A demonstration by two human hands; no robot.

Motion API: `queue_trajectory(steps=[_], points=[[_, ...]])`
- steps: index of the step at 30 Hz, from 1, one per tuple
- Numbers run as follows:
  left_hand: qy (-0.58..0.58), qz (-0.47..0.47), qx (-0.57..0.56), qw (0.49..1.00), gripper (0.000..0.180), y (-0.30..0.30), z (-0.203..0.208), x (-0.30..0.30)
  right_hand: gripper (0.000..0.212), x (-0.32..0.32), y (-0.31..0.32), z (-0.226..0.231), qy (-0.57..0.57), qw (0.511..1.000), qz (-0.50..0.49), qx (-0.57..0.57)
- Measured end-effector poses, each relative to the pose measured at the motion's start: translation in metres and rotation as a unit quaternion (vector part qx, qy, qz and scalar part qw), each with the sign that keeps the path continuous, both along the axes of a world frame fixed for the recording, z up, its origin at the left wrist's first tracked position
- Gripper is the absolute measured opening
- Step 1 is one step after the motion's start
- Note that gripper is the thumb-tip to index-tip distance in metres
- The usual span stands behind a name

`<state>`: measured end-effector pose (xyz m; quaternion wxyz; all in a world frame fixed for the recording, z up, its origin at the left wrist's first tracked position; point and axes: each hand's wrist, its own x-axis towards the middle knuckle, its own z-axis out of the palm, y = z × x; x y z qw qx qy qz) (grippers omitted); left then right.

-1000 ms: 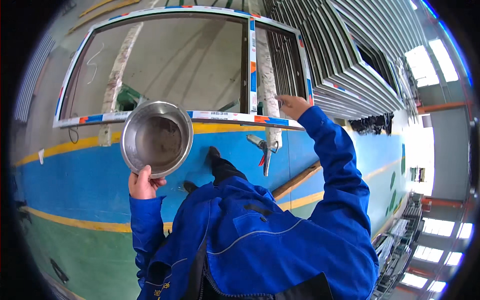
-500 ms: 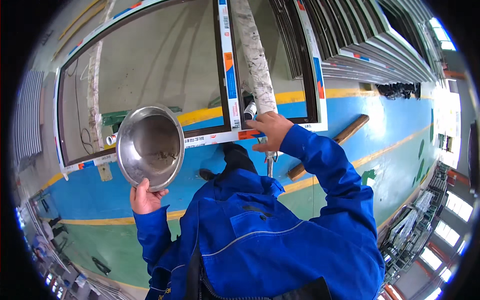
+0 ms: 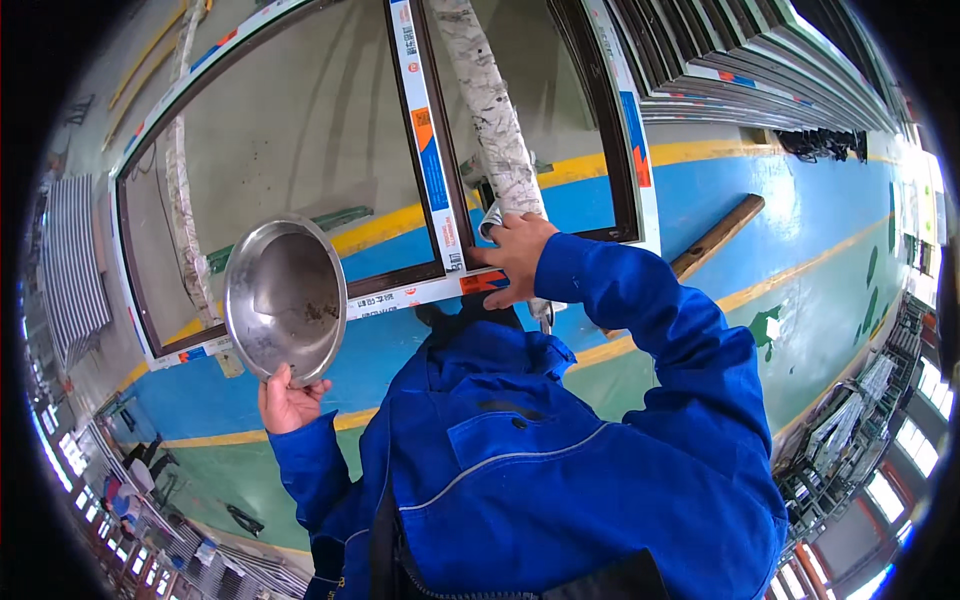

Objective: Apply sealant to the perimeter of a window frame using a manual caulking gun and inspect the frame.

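Note:
My left hand [image 3: 290, 402] grips the near rim of a shiny metal bowl [image 3: 250, 300], which is tilted so its inside shows. Small dark bits [image 3: 320, 312] lie in the bowl. In front of me spans a large window frame [image 3: 385, 300], dark-edged with white printed film along its faces. Fingers apart, my right hand [image 3: 518, 258] lies over the frame's near rail, by the foot of the upright divider [image 3: 428, 150]. Index finger and thumb sit on either side of an orange patch of film. Part of a pale, round-ended object is hidden beside that hand.
Two stained, pale-wrapped support beams [image 3: 490, 100] run under the frame. A wooden bar [image 3: 720, 235] lies on the blue floor to the right. Many stacked frame profiles [image 3: 740, 85] stand at the far right. More grey profiles [image 3: 75, 265] are at the left.
The view has shifted and turned slightly. My right hand has come in closer onto the rail, by the divider's foot. My left hand still holds the tilted bowl.

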<state>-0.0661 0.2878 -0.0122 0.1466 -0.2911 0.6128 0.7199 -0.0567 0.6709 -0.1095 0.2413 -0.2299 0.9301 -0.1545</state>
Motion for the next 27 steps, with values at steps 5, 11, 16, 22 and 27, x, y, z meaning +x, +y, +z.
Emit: queue_trajectory(steps=[5,11,16,22,27], points=[[0.015,0.009,-0.014,1.000,0.024,0.011,0.005,-0.003,0.080,-0.004,-0.009,0.002,-0.022,0.998,0.029,0.044],[0.002,-0.012,-0.004,1.000,0.035,0.005,-0.002,0.000,0.082,-0.003,-0.005,-0.001,-0.030,0.998,0.024,0.044],[0.006,-0.009,-0.008,1.000,0.034,0.006,-0.004,0.002,0.082,0.002,-0.003,-0.007,0.000,0.999,0.010,0.037],[0.009,-0.015,0.003,1.000,0.032,0.005,-0.005,0.003,0.081,0.001,0.000,-0.008,-0.002,1.000,-0.004,0.024],[0.011,-0.015,-0.003,1.000,0.031,0.008,-0.002,0.004,0.080,-0.002,0.002,0.004,-0.023,0.999,-0.026,0.012]])
